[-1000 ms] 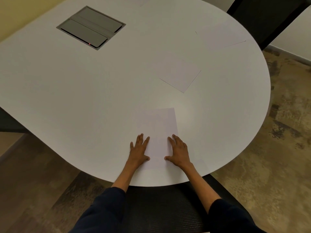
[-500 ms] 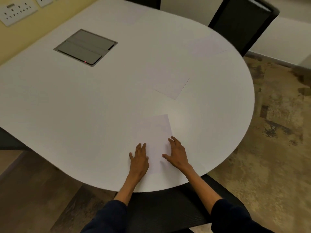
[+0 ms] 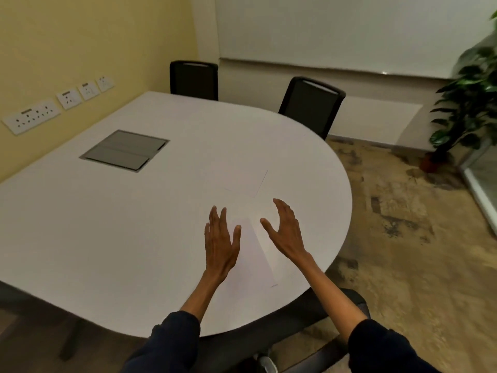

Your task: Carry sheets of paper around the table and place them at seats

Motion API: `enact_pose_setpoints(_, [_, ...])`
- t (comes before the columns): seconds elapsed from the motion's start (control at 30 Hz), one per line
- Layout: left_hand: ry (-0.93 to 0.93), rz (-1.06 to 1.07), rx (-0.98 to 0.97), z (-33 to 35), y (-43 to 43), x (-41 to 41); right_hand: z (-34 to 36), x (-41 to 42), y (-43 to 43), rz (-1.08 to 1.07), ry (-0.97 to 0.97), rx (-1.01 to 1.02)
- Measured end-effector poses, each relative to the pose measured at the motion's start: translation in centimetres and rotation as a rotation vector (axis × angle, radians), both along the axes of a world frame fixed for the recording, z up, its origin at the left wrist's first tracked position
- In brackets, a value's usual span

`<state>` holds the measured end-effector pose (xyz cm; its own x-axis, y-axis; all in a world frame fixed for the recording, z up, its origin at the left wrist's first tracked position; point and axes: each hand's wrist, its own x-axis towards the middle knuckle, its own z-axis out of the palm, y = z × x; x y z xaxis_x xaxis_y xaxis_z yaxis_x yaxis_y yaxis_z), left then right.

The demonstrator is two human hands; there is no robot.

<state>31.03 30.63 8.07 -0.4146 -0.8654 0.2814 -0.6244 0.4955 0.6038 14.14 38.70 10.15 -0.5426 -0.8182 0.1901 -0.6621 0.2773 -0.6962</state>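
Two bare hands over the near rounded end of a white table (image 3: 113,238), fingers spread, empty, gripping nothing. Left hand (image 3: 221,243) palm down, flat or nearly flat above the left edge of a sheet of paper (image 3: 255,262); whether touching the sheet, cannot tell. Right hand (image 3: 285,232) tilted on its edge, thumb toward the left hand, fingers loosely curved, beyond the sheet's right side and apparently lifted off the tabletop. Hands apart from each other, the sheet showing between them. Dark sleeves at both forearms.

Sheet lying flat near the table's near edge, long side running away from the person, its near right corner casting a thin shadow. Directly below that edge, the dark seat of a chair (image 3: 349,300), partly tucked under the table.

Farther in, a second sheet (image 3: 242,181), faint against the white top, only its right edge and a bit of its near edge readable. Possibly a third by the far right rim, too pale to confirm.

Set into the tabletop on the left, a grey hatch panel (image 3: 125,150). Beyond the far side, two black chairs: one (image 3: 193,80) by the yellow wall, one (image 3: 312,103) farther right. Row of white wall sockets (image 3: 32,118) along the yellow wall on the left. Potted plant (image 3: 468,98) in the right corner, blurred. Mottled brown floor to the right.
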Motion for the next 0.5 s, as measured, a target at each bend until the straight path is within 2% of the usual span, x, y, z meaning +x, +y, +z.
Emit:
enact_pose_setpoints(0.27, [0.103,-0.075,-0.130,5.5,2.8,-3.7,5.6,-2.1,4.6,-0.138,0.053,-0.197])
enact_pose_setpoints(0.5, [0.082,-0.118,-0.209,7.8,6.1,-9.6,7.9,-7.6,8.2,-0.193,0.064,-0.263])
